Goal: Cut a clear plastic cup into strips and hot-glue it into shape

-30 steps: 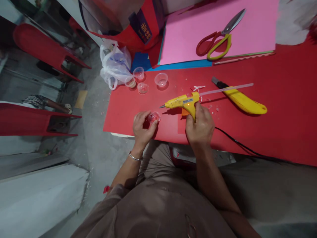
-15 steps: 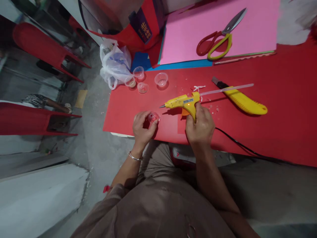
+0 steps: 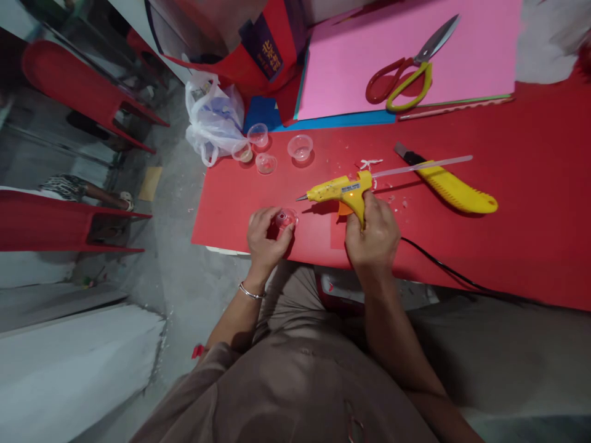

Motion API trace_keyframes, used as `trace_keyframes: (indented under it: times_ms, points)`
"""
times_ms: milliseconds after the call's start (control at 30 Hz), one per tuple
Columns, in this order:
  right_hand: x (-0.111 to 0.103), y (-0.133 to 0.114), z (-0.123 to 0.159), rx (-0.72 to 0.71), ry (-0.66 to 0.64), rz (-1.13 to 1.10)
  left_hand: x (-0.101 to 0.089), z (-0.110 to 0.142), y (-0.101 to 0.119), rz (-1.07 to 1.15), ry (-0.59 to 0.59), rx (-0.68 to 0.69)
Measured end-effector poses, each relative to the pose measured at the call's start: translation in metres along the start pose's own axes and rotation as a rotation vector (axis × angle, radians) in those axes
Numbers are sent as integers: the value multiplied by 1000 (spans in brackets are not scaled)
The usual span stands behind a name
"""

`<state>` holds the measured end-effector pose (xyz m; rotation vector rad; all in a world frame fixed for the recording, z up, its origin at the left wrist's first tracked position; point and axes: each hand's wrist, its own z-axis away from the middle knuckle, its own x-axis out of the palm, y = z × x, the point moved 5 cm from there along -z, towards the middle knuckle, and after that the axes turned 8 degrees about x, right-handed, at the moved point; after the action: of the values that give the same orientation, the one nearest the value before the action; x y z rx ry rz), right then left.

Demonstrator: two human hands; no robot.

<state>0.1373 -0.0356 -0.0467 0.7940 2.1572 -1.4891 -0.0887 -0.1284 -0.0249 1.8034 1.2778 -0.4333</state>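
Note:
My left hand [image 3: 268,239] grips a small clear plastic cup [image 3: 288,218] between thumb and fingers, low over the red table near its front edge. In my right hand [image 3: 375,235] is a yellow hot glue gun [image 3: 339,189], held by its handle. Its metal nozzle points left, a short way above and to the right of the cup, not touching it. A translucent glue stick [image 3: 427,165] sticks out of the gun's back end. Beyond my hands stand a clear cup [image 3: 300,148] and several more small clear cups beside it.
A yellow box cutter [image 3: 455,184] lies right of the glue gun. Scissors [image 3: 410,77] rest on pink paper [image 3: 341,67] at the back. A white plastic bag [image 3: 215,120] sits at the table's left end, beside a red bag [image 3: 277,43]. The black cord [image 3: 443,264] trails right.

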Motion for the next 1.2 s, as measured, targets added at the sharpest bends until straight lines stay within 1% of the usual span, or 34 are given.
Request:
trace_keyframes:
  times_ms: [333, 533, 633, 767, 867, 1000, 1067, 1200]
  points:
    - [0, 0, 0, 12, -17, -13, 0, 0, 0, 11, 16, 17]
    - [-1, 0, -1, 22, -2, -18, 0, -1, 1, 11, 0, 5]
    - [-1, 0, -1, 14, 2, -15, 0, -2, 3, 0, 3, 22]
    - [0, 1, 0, -4, -1, -17, 0, -2, 5, -35, -7, 12]
    - [0, 1, 1, -6, 6, -24, -4, -1, 7, -34, 36, 25]
    - [-1, -1, 0, 3, 5, -10, -10, 1, 13, -3, 114, 108]
    - [-1, -1, 0, 9, 6, 2, -10, 2, 14, -6, 100, 132]
    - [-1, -1, -1, 12, 11, 28, -6, 5, 12, -22, 50, 113]
